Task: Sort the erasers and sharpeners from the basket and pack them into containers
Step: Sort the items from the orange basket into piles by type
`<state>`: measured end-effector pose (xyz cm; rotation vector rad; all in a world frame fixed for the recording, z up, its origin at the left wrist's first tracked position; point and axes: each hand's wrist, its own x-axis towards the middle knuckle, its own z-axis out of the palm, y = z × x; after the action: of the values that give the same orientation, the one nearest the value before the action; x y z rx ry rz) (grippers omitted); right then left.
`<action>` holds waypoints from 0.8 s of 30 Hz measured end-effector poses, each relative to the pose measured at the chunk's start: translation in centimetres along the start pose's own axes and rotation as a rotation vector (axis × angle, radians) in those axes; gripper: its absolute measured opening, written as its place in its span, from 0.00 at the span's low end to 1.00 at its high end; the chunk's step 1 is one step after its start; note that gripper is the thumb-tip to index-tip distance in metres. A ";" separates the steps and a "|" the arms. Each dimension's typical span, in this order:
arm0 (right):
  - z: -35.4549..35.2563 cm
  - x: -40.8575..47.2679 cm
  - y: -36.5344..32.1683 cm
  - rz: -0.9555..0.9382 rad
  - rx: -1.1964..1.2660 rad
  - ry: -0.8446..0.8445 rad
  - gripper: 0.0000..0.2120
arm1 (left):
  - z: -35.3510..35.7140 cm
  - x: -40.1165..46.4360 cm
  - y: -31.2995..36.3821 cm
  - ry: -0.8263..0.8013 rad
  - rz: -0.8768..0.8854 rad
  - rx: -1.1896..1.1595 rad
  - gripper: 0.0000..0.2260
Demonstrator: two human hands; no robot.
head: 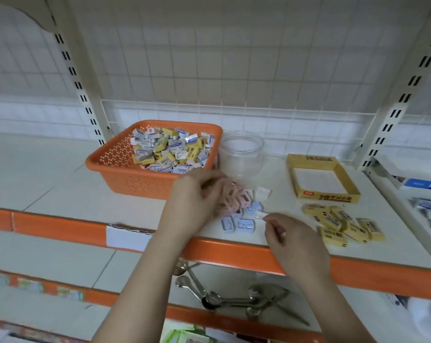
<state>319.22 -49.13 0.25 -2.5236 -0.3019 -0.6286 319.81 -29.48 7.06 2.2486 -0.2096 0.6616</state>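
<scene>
Your work surface is a white shelf (61,174) with an orange front edge, backed by a wire grid. At centre frame sits the orange basket (125,174), heaped with boxed erasers and sharpeners. Right of it stand a clear jar (241,154) and a yellow carton tray (293,179). Yellow erasers (343,224) lie lower right; pink and blue sharpeners (241,211) lie centre. Your left hand (194,201) curls over the pink ones; whether it grips any, I cannot tell. Your right hand (293,238) pinches a small pale piece.
</scene>
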 end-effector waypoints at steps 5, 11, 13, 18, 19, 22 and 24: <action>0.7 1.4 -1.9 0.097 0.057 0.077 0.06 | -4.6 3.4 -2.1 0.069 0.026 -0.075 0.07; 3.1 5.7 -9.0 0.108 0.131 0.211 0.07 | -8.9 6.9 -8.2 0.040 -0.038 -0.038 0.05; 3.8 7.7 -11.6 0.124 0.134 0.220 0.07 | -10.7 8.0 -10.1 0.011 -0.046 -0.006 0.05; 4.9 14.1 -16.6 0.101 0.027 0.146 0.09 | -14.2 10.0 -13.6 -0.035 -0.057 0.057 0.05; 5.1 15.5 -17.3 0.091 0.006 0.105 0.09 | -14.5 10.2 -14.1 -0.049 -0.055 0.067 0.06; 6.6 19.9 -18.8 0.051 -0.030 -0.067 0.08 | -14.9 10.7 -15.2 -0.106 -0.044 0.083 0.06; 8.1 22.5 -19.2 0.014 -0.089 -0.225 0.10 | -14.9 10.8 -15.6 -0.136 -0.031 0.086 0.07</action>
<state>335.50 -26.67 13.44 -2.6838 -0.3426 -0.3591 328.50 -7.38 11.31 2.3773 -0.2164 0.5104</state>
